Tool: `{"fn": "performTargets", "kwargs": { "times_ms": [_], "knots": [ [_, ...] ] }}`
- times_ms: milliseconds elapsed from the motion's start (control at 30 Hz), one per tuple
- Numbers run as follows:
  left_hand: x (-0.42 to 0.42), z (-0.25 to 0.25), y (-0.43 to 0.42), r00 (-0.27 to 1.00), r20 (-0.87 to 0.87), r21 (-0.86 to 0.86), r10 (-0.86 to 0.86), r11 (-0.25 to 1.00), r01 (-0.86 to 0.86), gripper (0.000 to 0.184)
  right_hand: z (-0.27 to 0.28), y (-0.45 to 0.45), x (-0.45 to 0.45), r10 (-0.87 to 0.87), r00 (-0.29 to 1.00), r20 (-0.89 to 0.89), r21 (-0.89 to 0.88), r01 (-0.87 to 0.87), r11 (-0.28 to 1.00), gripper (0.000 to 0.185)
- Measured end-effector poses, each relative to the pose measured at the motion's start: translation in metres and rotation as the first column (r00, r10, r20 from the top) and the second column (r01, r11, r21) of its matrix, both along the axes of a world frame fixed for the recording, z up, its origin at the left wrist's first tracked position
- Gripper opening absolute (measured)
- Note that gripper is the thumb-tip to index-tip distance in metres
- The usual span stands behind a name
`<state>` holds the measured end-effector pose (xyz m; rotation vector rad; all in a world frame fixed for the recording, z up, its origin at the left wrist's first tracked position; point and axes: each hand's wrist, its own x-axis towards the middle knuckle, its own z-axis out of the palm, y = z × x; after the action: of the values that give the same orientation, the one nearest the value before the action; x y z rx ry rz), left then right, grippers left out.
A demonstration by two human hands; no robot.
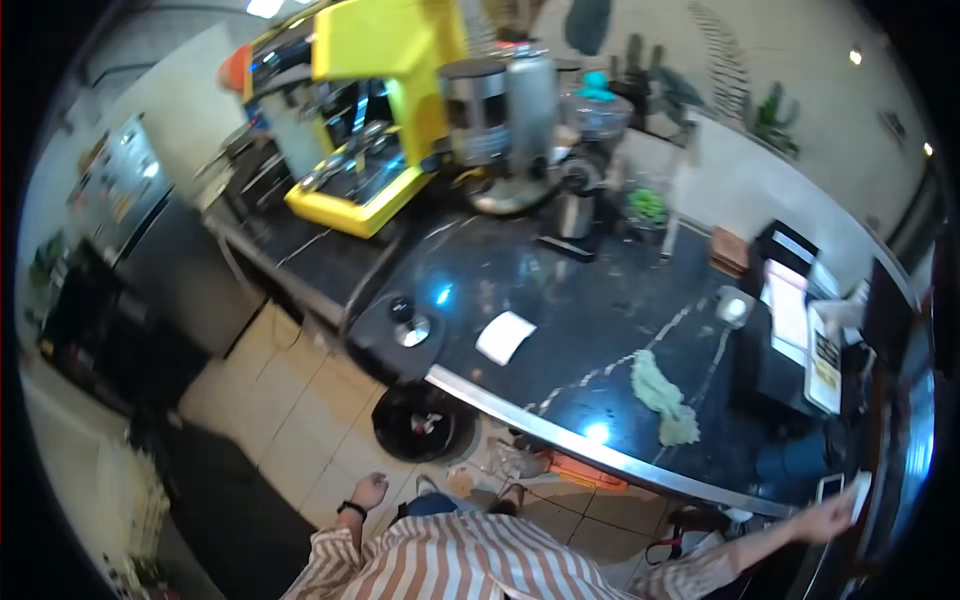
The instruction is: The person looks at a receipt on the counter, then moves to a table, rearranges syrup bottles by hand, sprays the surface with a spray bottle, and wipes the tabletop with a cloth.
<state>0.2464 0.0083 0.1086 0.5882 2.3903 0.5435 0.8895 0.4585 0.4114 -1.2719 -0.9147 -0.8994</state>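
My right hand (825, 520) is stretched out to the far right, fingers closed on a thin white flat piece (859, 497) that looks like paper or card; its exact kind is unclear. Beside that hand lies a small dark-faced object with a pale edge (829, 488). A dark blue container (790, 459) stands just beyond. My left hand (370, 490), with a black band at the wrist, hangs low on the left over the floor. Its fingers are curled in, and nothing shows in them.
On the dark counter (480, 265) are a yellow espresso machine (400, 110), a grinder (475, 110), a tamper (408, 325), a white paper (506, 337), a green cloth (660, 395) and a card terminal (824, 365). A black bin (400, 425) stands below the counter edge.
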Motion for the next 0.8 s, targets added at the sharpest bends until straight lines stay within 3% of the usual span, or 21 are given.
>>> {"fn": "performTargets", "kwargs": {
  "times_ms": [33,67,100,133,167,200,233,267,300,367,433,500,567,633,667,700,767,800],
  "knots": [
    [0.005,0.002,-0.006,1.0,0.022,0.015,0.022,1.0,-0.022,0.043,0.012,-0.037,-0.055,0.133,0.99,0.05,0.154,-0.139,0.978,0.032],
    [0.011,-0.003,-0.016,0.995,0.067,-0.027,0.073,0.997,-0.072,0.042,0.008,-0.07,-0.106,-0.071,0.97,0.234,-0.121,0.102,0.987,0.029],
    [0.014,-0.011,-0.023,0.987,0.11,-0.066,0.118,0.992,-0.112,0.041,-0.007,-0.086,-0.159,0.233,0.952,0.196,-0.216,-0.19,0.958,0.027],
    [0.016,-0.022,-0.036,0.988,0.113,-0.102,0.103,0.991,-0.091,0.041,-0.03,-0.097,-0.22,0.705,0.698,-0.124,-0.309,-0.703,0.641,0.028],
    [0.018,-0.036,-0.054,0.989,0.12,-0.139,0.082,0.988,-0.065,0.04,-0.053,-0.108,-0.281,0.821,0.258,-0.509,-0.267,-0.954,0.134,0.033],
    [0.02,-0.045,-0.071,0.991,0.124,-0.169,0.058,0.985,-0.036,0.04,-0.073,-0.128,-0.335,0.631,-0.099,-0.77,-0.105,-0.955,-0.278,0.041],
    [0.022,-0.048,-0.083,0.985,0.15,-0.19,0.085,0.98,-0.056,0.04,-0.098,-0.152,-0.377,0.378,-0.232,-0.896,0.004,-0.856,-0.518,0.049],
    [0.023,-0.051,-0.095,0.978,0.173,-0.207,0.116,0.975,-0.079,0.04,-0.109,-0.17,-0.416,0.477,-0.192,-0.857,-0.196,-0.736,-0.648,0.058],
    [0.024,-0.053,-0.106,0.97,0.19,-0.222,0.152,0.969,-0.109,0.04,-0.138,-0.194,-0.447,0.275,-0.355,-0.894,0.057,-0.697,-0.715,0.053],
    [0.023,-0.046,-0.125,0.943,0.189,-0.144,0.274,0.958,-0.249,0.042,-0.236,-0.219,-0.478,0.303,-0.23,-0.925,-0.183,-0.43,-0.884,0.035],
    [0.02,-0.046,-0.15,0.955,0.096,-0.109,0.281,0.957,-0.271,0.039,-0.294,-0.236,-0.505,0.594,-0.124,-0.795,-0.547,-0.28,-0.789,0.016],
    [0.018,-0.05,-0.187,0.962,0.016,0.02,0.272,0.962,-0.272,0.038,-0.316,-0.253,-0.54,0.232,0.14,-0.963,-0.266,-0.319,-0.91,0.011],
    [0.019,-0.034,-0.218,0.891,0.136,-0.056,0.433,0.901,-0.43,0.037,-0.396,-0.261,-0.579,0.118,0.297,-0.947,-0.216,-0.322,-0.922,0.025],
    [0.017,-0.039,-0.263,0.912,0.108,-0.137,0.395,0.915,-0.38,0.037,-0.436,-0.27,-0.619,-0.013,0.482,-0.876,-0.236,-0.453,-0.86,0.024],
    [0.015,-0.085,-0.308,0.93,0.118,-0.156,0.348,0.931,-0.329,0.035,-0.434,-0.272,-0.633,-0.088,0.503,-0.86,-0.215,-0.513,-0.831,0.023],
    [0.005,0.016,-0.292,0.856,0.383,-0.113,0.347,0.937,-0.329,0.043,-0.431,-0.272,-0.649,-0.163,0.511,-0.844,-0.195,-0.575,-0.795,0.023],
    [-0.004,-0.015,-0.327,0.801,0.246,-0.21,0.545,0.837,-0.505,0.042,-0.442,-0.283,-0.686,-0.367,0.538,-0.759,-0.258,-0.766,-0.589,0.025],
    [-0.009,-0.017,-0.34,0.765,0.233,-0.23,0.6,0.799,-0.556,0.042,-0.446,-0.28,-0.694,-0.408,0.468,-0.784,-0.165,-0.79,-0.59,0.031]
  ]
}}
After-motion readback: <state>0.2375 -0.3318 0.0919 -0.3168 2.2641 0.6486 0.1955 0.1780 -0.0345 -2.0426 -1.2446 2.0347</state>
